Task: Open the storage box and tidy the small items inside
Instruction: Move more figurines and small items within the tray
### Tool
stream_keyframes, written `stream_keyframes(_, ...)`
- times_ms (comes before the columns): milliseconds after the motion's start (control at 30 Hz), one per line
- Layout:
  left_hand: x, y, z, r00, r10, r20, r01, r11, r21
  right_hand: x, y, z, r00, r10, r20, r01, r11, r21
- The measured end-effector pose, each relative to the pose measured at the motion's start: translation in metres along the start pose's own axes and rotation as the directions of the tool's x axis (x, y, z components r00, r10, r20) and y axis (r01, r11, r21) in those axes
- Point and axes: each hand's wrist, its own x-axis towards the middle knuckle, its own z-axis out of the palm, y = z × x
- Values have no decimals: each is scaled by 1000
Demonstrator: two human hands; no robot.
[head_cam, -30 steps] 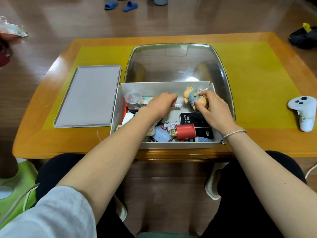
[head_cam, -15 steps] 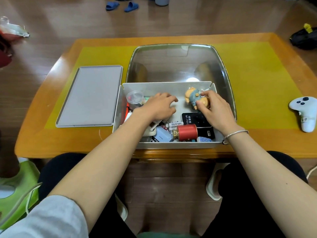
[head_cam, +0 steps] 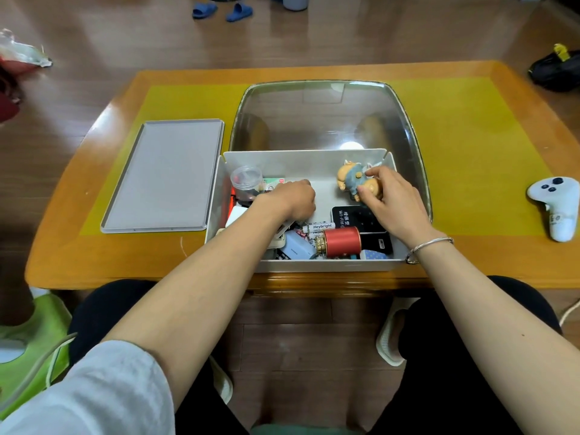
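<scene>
Sorting is under way: the storage box (head_cam: 314, 265) sits open at the near edge of the tabletop (head_cam: 470, 171), its grey lid (head_cam: 163, 175) lying just left of it. The right hand (head_cam: 395, 202) pinches a small pig figurine (head_cam: 353, 180) at the far right corner, fingers (head_cam: 373, 171) curled round it. The left hand (head_cam: 288, 199) reaches into the clutter mid-box, fingers curled under; whether they hold anything I cannot tell. Next, probably, the figurine needs standing upright against the wall, apart from the red thread spool (head_cam: 340, 241).
</scene>
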Motion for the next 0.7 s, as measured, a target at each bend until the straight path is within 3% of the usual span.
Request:
stream_keyframes(267, 1, -2, -8, 967, 40, -252, -44, 999, -13, -1, -2, -1, 1000, 9, 12, -9, 1000, -22)
stream_keyframes(433, -16, 3, -10, 895, 165, -415, -257, 950, -178, 0, -3, -1, 1000, 10, -5, -10, 1000, -29)
stream_keyframes(533, -38, 4, -11, 919, 242, -312, -327, 909, -259, -1, -3, -1, 999, 16, -38, -17, 999, -41)
stream_keyframes(633, -51, -4, -13, 962, 228, -150, -267, 901, -343, -1, -3, 0, 997, 23, -68, -27, 997, -71)
stream_keyframes(700, -51, -11, -14, 974, 163, -156, -207, 920, -332, -1, -3, 0, 996, 25, -89, -32, 996, -83)
